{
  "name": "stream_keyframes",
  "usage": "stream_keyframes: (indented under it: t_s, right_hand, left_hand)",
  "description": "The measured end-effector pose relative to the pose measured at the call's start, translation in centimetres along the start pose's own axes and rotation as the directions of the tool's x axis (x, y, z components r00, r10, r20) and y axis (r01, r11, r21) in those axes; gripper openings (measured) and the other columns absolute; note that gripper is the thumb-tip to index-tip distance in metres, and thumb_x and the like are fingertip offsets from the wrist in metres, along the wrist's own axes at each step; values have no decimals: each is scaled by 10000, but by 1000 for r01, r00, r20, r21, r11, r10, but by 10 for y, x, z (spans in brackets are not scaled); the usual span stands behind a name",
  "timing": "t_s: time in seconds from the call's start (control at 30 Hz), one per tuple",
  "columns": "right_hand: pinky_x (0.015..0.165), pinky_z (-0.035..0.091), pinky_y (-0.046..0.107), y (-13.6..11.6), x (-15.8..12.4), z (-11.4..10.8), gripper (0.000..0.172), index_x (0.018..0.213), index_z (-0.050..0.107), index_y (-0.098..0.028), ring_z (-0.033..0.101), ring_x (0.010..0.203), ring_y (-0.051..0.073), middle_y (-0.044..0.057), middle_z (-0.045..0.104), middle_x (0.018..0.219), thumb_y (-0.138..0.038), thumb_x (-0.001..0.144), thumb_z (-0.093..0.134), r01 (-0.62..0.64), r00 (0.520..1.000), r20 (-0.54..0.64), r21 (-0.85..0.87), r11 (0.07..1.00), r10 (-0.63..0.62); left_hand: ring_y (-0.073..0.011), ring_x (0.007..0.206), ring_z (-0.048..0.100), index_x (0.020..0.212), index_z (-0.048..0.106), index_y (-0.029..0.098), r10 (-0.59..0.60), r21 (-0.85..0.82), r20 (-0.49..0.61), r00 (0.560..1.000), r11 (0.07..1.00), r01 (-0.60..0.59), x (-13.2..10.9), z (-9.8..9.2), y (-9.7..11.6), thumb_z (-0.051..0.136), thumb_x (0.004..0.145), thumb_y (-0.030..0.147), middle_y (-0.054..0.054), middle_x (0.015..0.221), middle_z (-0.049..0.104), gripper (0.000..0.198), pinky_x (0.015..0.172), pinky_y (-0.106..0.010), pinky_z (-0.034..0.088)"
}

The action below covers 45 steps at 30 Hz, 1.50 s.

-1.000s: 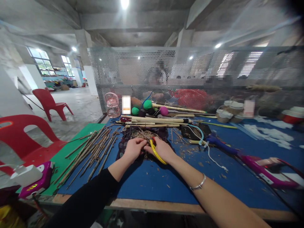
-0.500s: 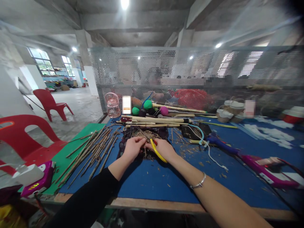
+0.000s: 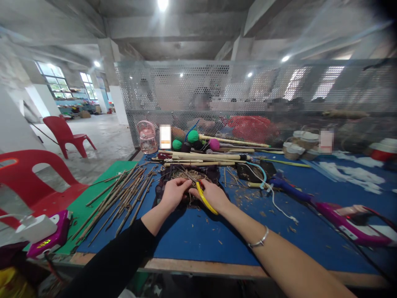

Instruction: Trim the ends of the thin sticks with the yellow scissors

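My left hand (image 3: 173,193) is closed in a pinch over a heap of clippings, on what looks like a thin twig, mostly hidden by the fingers. Close against its fingertips, my right hand (image 3: 214,196) is wrapped round yellow-handled shears (image 3: 207,202), whose dark metal end points up and left. Beneath both hands, dry plant clippings (image 3: 198,175) lie on a dark cloth (image 3: 160,188). To the left of my left hand, several long brown twigs (image 3: 124,202) are spread across the blue and green table covering.
Pale sticks (image 3: 204,156) and green and pink yarn balls (image 3: 193,136) lie along the back, before a perforated metal screen (image 3: 173,89). Purple power strips (image 3: 338,225) sit at both sides. A red chair (image 3: 40,178) stands left; a pink bottle (image 3: 147,138) is behind.
Both hands stay almost in place over the clippings. The fingertips and the yellow handle shift slightly, and the twig end below the fingers shows less clearly now.
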State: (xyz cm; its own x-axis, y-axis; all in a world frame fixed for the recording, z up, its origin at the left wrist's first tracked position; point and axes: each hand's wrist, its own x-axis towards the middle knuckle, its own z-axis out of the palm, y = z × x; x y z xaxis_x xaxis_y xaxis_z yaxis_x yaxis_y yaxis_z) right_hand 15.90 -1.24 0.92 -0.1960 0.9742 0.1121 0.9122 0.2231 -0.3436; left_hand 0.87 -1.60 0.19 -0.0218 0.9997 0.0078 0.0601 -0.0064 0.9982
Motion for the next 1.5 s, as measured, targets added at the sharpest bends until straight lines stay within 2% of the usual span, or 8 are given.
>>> stream_keyframes:
  t_s: [0.13,0.47,0.63,0.83,1.0,1.1,1.2,1.5]
  right_hand:
    - [568,329,237,1,1,0,541,883,537,-198,594,757,197,69,637,827,-695,730,387,4,1000,-22,26,1000,-4]
    - [535,329,234,3,4,-2,558,777,594,-187,603,694,186,78,647,780,-705,715,395,-31,999,45,15,999,31]
    - [580,353,255,4,3,1,600,862,576,-207,608,756,217,69,649,818,-746,676,390,-5,1000,0,-26,1000,5]
    - [615,361,262,2,1,2,651,973,530,-188,609,798,224,84,643,885,-748,664,410,13,1000,-10,-18,1000,-13]
    - [591,342,247,2,2,2,552,874,540,-196,600,778,205,69,638,828,-703,726,379,22,1000,-11,16,1000,-21]
    - [559,327,242,4,3,2,548,854,532,-194,595,729,193,71,632,804,-700,738,358,2,1000,-25,18,1000,-1]
    - [546,318,242,5,4,2,551,842,530,-194,591,707,191,69,631,782,-707,731,360,-21,999,-31,-6,1000,21]
    - [536,329,240,4,6,1,567,767,573,-198,595,679,187,79,649,783,-720,720,356,-57,998,31,18,998,57]
  left_hand:
    - [-65,462,446,778,668,123,-10,-17,53,999,1000,11,-3,2,2,622,648,403,-13,632,607,312,424,-183,379]
    - [-74,457,443,756,676,125,4,36,47,999,999,-6,0,-1,-1,595,672,424,-10,554,571,321,417,-176,355]
    - [-64,454,434,801,673,124,16,-6,33,999,1000,-16,1,-2,-3,595,669,428,-24,637,609,341,416,-172,360]
    - [-59,437,420,731,662,113,17,17,27,999,1000,-18,2,-2,-3,598,650,456,-17,619,599,359,409,-177,357]
    - [-66,464,449,758,643,125,-8,0,49,999,1000,8,-3,1,4,597,657,410,-2,604,577,306,424,-175,369]
    - [-71,478,476,700,626,133,-48,-2,92,995,999,48,-6,3,7,604,649,354,5,576,570,228,427,-168,358]
    - [-58,439,443,628,610,132,-44,19,128,991,999,42,-7,5,6,586,658,338,15,525,546,210,414,-165,337]
    - [-70,459,470,604,606,138,-59,-1,96,994,998,60,-5,4,6,593,668,331,7,525,553,204,418,-170,351]
